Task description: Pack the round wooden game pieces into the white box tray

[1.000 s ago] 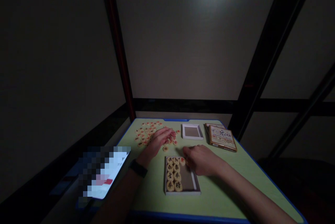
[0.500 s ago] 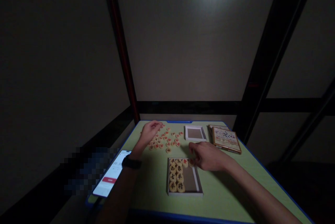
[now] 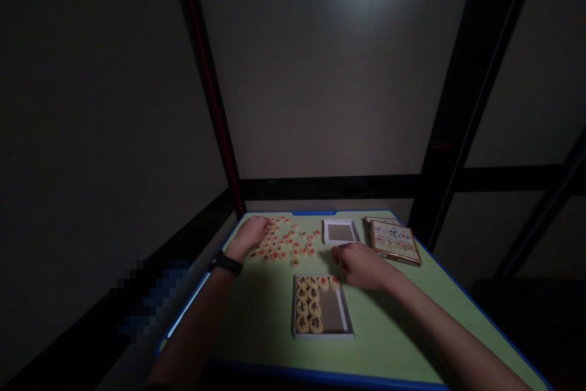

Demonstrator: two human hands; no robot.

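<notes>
My left hand (image 3: 251,234), with a dark wristband, reaches over the left edge of a scatter of round xiangqi pieces (image 3: 282,242). Its fingers are bent down and pressed together; what lies under the fingertips is hidden. In front of me lies a shallow white box tray (image 3: 350,325). Black-marked pieces (image 3: 308,308) fill its two left columns, and red-marked pieces (image 3: 329,282) continue the top row to the right corner. My right hand (image 3: 361,265) hovers just beyond that corner, fingers curled in, apart from the pieces and with nothing visible in it.
A second white tray (image 3: 341,222) sits at the back of the green table (image 3: 394,330). Two stacked flat boxes (image 3: 396,241) with printed lids lie at the back right. A phone (image 3: 188,305) is mostly covered by my left forearm.
My left hand has moved left and towards me, down to the scattered pieces. My right hand has drawn slightly up and away, uncovering the red piece in the tray's top right corner.
</notes>
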